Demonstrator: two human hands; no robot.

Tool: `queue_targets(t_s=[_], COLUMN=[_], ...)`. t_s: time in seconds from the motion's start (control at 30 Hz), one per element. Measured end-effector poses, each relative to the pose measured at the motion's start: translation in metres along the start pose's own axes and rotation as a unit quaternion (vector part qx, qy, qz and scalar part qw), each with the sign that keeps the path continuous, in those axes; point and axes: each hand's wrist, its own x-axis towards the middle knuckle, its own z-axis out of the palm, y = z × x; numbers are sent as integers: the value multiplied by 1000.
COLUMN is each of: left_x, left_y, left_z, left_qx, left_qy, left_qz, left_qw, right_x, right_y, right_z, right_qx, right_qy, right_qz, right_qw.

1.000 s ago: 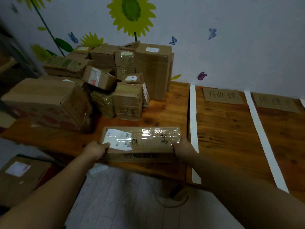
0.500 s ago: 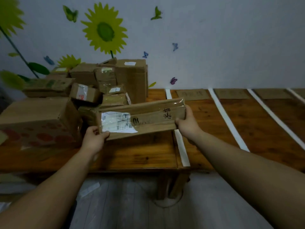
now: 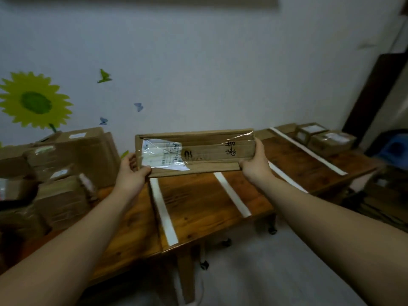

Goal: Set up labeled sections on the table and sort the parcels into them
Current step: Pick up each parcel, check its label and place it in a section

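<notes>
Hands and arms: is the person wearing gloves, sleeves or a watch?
No. The left hand and right hand are bare, with no gloves and no rings showing. The left forearm and right forearm are bare too: no sleeves, watch or bracelet in view.

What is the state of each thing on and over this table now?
Flat parcel: sealed, held above the table.
Left hand: grips the parcel's left end.
Right hand: grips the parcel's right end.
Pile of boxes: stacked on the table's left part.
Two small boxes: resting at the table's far right end.
</notes>
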Motion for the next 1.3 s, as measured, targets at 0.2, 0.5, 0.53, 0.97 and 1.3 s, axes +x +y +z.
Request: queue_targets(t_s=[0.2, 0.5, 0.53, 0.97, 1.3], left_x=[-22, -43, -41, 26, 45], left_y=[19, 25, 24, -3, -9], left_z=[177, 391, 410, 658, 804], left_qx=[-22, 23, 31, 71, 168], left_qy=[-102, -215, -223, -282, -292], left_qz=[-8, -35, -35, -60, -88], left_qw=[994, 976, 974, 955, 937], right_x=[37, 77, 84, 272, 387], right_y=[51, 128, 136, 255, 333], right_z=[-155, -329, -341, -453, -556], right_qx=[-30, -45, -53, -157, -202], right_qy=[72, 149, 157, 225, 134], right_qz=[30, 78, 86, 162, 204], right_qw=[997, 985, 982, 948, 948])
